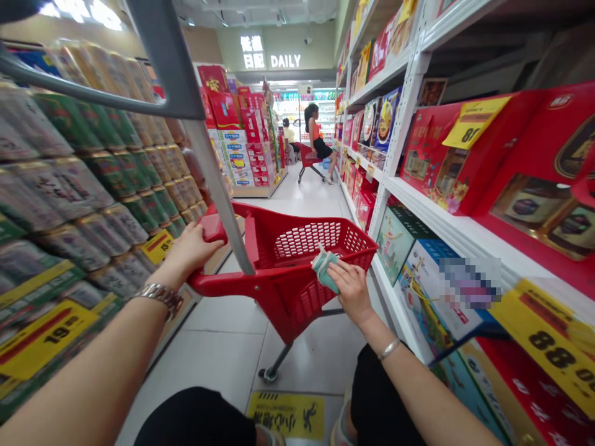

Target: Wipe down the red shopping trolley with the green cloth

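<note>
While the left hand [195, 251] grips the red cart handle [214, 227], the right hand [349, 291] clamps folded green cloth [324, 267].

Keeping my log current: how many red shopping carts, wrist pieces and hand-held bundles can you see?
Red shopping carts: 2 (near cart, far cart)
Wrist pieces: 2 (watch, bracelet)
Hand-held bundles: 1 (folded green bundle)
Total: 5
</note>
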The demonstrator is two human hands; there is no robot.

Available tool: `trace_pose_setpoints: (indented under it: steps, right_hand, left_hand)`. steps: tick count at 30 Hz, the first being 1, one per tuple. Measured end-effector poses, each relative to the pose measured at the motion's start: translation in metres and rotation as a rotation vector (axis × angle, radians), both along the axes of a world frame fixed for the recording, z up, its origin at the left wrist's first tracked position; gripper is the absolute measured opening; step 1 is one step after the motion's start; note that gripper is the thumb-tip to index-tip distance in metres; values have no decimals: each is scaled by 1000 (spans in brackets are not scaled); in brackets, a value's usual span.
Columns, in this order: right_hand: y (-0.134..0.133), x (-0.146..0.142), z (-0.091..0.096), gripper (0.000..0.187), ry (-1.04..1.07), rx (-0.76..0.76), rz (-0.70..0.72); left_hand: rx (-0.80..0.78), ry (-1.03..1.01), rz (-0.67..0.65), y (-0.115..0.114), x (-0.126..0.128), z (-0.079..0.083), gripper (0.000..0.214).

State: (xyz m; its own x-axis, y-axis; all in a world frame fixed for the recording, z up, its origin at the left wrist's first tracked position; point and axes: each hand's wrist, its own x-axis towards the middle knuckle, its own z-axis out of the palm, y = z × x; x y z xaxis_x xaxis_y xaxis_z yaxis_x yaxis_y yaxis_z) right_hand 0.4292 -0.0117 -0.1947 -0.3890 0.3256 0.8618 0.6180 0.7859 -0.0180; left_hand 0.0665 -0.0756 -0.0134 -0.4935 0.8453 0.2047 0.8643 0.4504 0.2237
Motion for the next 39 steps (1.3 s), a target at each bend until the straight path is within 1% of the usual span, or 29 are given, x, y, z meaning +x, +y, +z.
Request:
trace_pose_setpoints:
  steps: [3, 6, 9, 11, 14, 16, 18, 20, 21, 22, 24, 26, 29, 36, 39]
  right_hand:
    - [6, 15, 2, 47, -3, -94, -64]
    - [9, 25, 6, 51, 13, -146, -106]
    - [7, 35, 11, 52, 41, -170, -140]
    - [-1, 41, 17, 51, 89, -150, -167]
    - [-29, 47, 35, 49, 182, -84, -168]
    - [-58, 45, 53, 49, 228, -44, -109]
    - [-90, 36, 71, 49, 249, -12, -13]
    - [-119, 25, 86, 50, 227, 11, 92]
    - [-131, 18, 92, 50, 203, 31, 136]
    - [-140, 13, 96, 51, 181, 53, 163]
    - [-151, 5, 100, 52, 157, 103, 176]
    - [-152, 2, 100, 53, 158, 133, 157]
    - [-146, 7, 99, 52, 157, 145, 139]
    - [-136, 39, 99, 52, 127, 162, 71]
    - [-130, 55, 99, 56, 101, 175, 13]
  left_hand:
    - [-11, -59, 30, -7, 17, 1, 67]
    - [16, -88, 46, -20, 39, 2, 65]
    - [56, -47, 82, -39, 61, 6, 60]
    - [78, 7, 84, -50, 73, 10, 62]
    - [149, 75, 37, -55, 79, 13, 61]
    - [221, 68, -35, -49, 75, 12, 57]
    - [260, -1, -158, -39, 69, 11, 55]
    - [249, -88, -277, -29, 64, 9, 53]
    - [227, -122, -315, -25, 62, 9, 52]
    - [205, -149, -336, -23, 62, 8, 52]
    - [178, -185, -334, -21, 64, 6, 53]
    - [184, -203, -288, -22, 69, 4, 55]
    - [214, -208, -197, -26, 81, 1, 54]
    - [255, -209, -112, -45, 110, 3, 60]
    - [254, -120, -72, -54, 127, 3, 63]
